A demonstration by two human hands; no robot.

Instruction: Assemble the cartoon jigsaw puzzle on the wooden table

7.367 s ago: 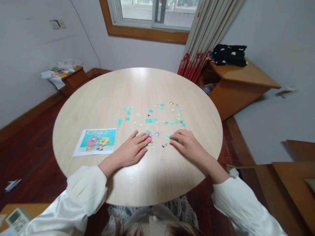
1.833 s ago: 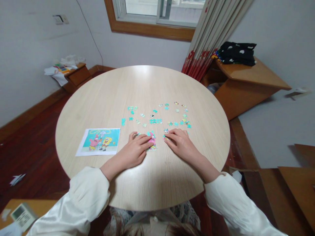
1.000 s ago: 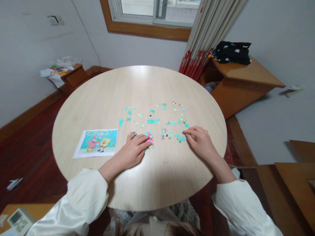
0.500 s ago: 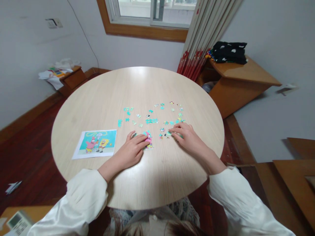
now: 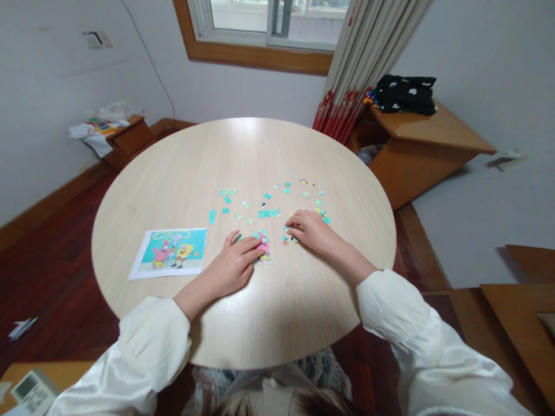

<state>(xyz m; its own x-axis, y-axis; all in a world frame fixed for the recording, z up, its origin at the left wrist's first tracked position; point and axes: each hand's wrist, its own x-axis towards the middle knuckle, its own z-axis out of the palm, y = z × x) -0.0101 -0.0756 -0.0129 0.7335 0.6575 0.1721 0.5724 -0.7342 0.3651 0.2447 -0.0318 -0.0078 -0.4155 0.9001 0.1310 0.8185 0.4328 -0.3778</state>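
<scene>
On the round wooden table [image 5: 243, 150], the left hand [image 5: 233, 264] lies flat with fingers released on the joined pink puzzle patch [image 5: 265, 256], while the right hand [image 5: 310, 232] sets bent fingertips on loose pieces [image 5: 284, 240], grip unclear.

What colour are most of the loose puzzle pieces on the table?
The loose puzzle pieces are mostly turquoise; the head view shows them best.

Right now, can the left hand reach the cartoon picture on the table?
Probably yes. The left hand lies flat beside the cartoon picture, and only bare table lies between them, with nothing in the way.
</scene>
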